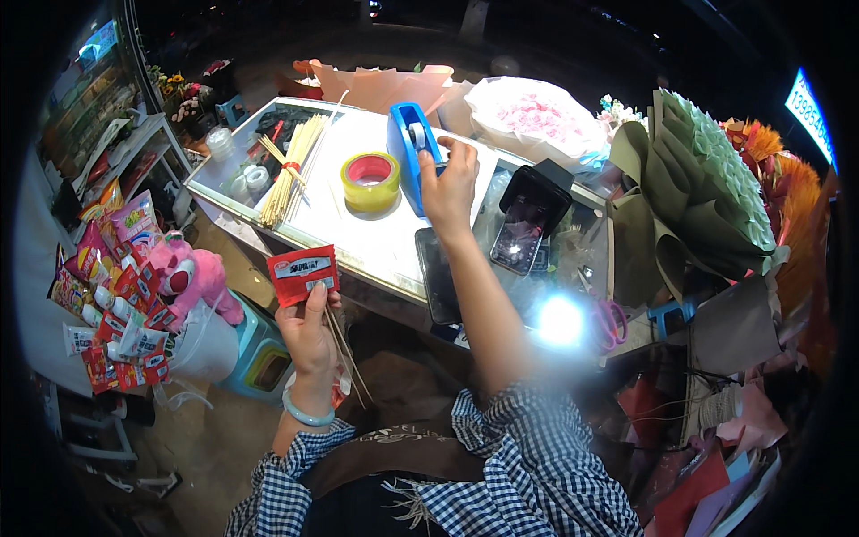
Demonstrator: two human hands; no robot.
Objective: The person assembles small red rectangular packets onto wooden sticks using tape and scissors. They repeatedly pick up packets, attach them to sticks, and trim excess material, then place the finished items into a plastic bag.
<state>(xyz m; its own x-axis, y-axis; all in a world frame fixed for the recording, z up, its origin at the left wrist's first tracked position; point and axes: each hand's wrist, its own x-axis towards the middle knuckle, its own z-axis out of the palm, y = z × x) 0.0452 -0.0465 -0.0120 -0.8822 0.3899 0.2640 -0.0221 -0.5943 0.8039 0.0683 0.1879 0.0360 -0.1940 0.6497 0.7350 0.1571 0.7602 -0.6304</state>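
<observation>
My left hand (pixel 310 333) pinches a small red snack packet (pixel 302 273) upright, thumb on its front. Thin wooden sticks (pixel 347 353) slant down from behind the packet, on the same hand's side. Over the counter, my right hand (pixel 452 183) is closed against the right side of a blue tape dispenser (pixel 403 123), its thumb along the dispenser's edge. Whether a strip of tape is between the fingers is hidden. Left of the dispenser lies a wide yellow tape roll (pixel 374 200). Farther left, a bundle of wooden sticks (pixel 293 172) is tied with a red band.
A dark phone (pixel 437 277) and a lit phone (pixel 517 234) lie right of the white counter top (pixel 331 215). Wrapped bouquets (pixel 537 112) line the far side. At left, a pink plush toy (pixel 204 276) and a cluster of snack packets (pixel 116 309) stand beside a bucket (pixel 208 349).
</observation>
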